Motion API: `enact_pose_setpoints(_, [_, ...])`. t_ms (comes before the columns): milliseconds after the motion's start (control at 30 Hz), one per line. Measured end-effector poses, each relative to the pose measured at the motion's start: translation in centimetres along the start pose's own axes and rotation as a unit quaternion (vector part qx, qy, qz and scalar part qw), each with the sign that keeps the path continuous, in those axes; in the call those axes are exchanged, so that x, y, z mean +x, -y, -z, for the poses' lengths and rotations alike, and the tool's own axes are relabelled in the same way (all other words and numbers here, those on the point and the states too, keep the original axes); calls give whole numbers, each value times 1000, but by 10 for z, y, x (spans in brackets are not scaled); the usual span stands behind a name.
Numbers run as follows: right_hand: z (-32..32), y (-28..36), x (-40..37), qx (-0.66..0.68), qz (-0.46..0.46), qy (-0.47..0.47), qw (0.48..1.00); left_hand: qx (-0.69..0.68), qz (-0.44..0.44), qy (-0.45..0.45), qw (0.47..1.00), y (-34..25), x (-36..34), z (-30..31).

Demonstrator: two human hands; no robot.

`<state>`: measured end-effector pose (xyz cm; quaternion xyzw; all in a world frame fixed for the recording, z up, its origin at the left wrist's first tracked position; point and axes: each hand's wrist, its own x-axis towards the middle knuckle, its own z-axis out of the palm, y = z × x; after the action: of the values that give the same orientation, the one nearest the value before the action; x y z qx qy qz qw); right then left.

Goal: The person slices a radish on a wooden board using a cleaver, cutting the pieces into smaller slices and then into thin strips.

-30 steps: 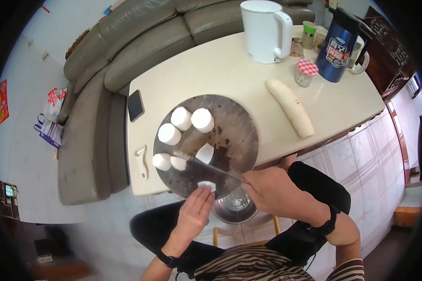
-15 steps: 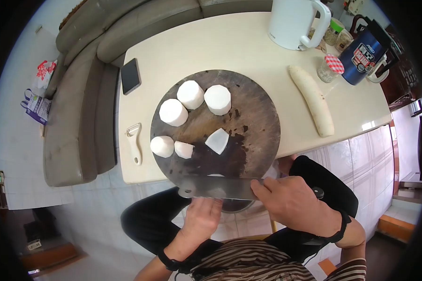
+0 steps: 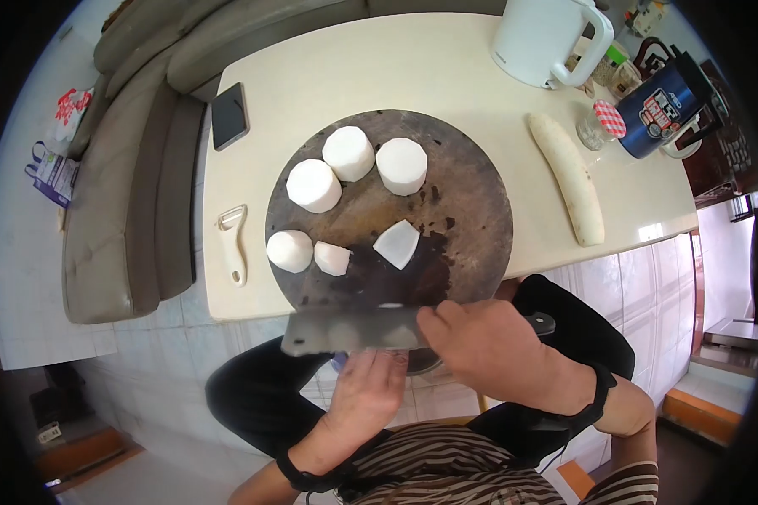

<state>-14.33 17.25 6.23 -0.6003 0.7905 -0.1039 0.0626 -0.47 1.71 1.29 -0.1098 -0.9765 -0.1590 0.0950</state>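
Note:
My right hand is closed round the black handle of a cleaver. Its broad blade spans the near edge of a round wooden chopping board. Just below the blade is my left hand, fingers together and tips hidden by the steel; whatever they hold cannot be made out. Peeled white radish chunks stand at the far side of the board. Nearer lie a rounded end piece, a small piece and a flat-sided wedge. A sliver of white shows at the blade's upper edge.
On the cream table lie a vegetable peeler, a phone and a long whole radish. A white kettle, a jar with a checked lid and a blue flask stand at the far right.
The cleaver has shifted left with my right hand, and more of its blade face shows. My left hand stays close below it. The view has shifted slightly; the radish pieces keep their places.

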Motion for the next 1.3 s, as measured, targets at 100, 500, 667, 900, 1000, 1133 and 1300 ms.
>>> enact_pose_setpoints(100, [6, -5, -8, 30, -11, -11, 999, 5, -9, -23, 1000, 1, -2, -4])
enact_pose_setpoints(500, [0, 8, 3, 9, 1, 11, 1000, -53, 48, 23, 997, -6, -13, -4])
enact_pose_setpoints(667, [0, 7, 0, 24, -7, -3, 1000, -55, 35, 8, 998, -3, -10, -6])
enact_pose_setpoints(900, [10, 7, -14, 28, -13, 11, 999, -26, 30, 39, 998, -5, -17, -7])
enact_pose_setpoints(1000, [7, 8, -11, 24, -17, 25, 999, -25, 26, 15, 999, -4, -13, -9])
enact_pose_setpoints(1133, [-3, 16, 6, 24, 2, 27, 999, -24, 24, 35, 999, -6, -17, -6])
enact_pose_setpoints(1300, [-5, 7, 4, 52, -3, -1, 999, -21, 23, -13, 999, -6, -8, -4])
